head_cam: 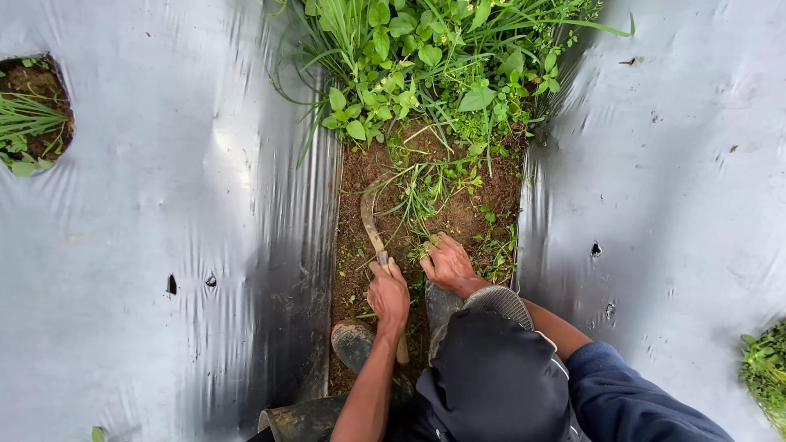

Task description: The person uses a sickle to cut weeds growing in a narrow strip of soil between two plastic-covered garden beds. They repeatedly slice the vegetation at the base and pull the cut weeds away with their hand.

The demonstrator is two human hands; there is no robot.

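Sickle (pixel 372 221) gripped in left hand (pixel 388 296), fingers clamped round handle; right hand (pixel 448 263) fingers spread, pressing cut weeds (pixel 426 192) on soil strip (pixel 483 214).

Our left hand (pixel 389 296): fist closed around the sickle (pixel 374 225) handle, forearm bare. Our right hand (pixel 448 263): right of the sickle, fingers spread, palm down.
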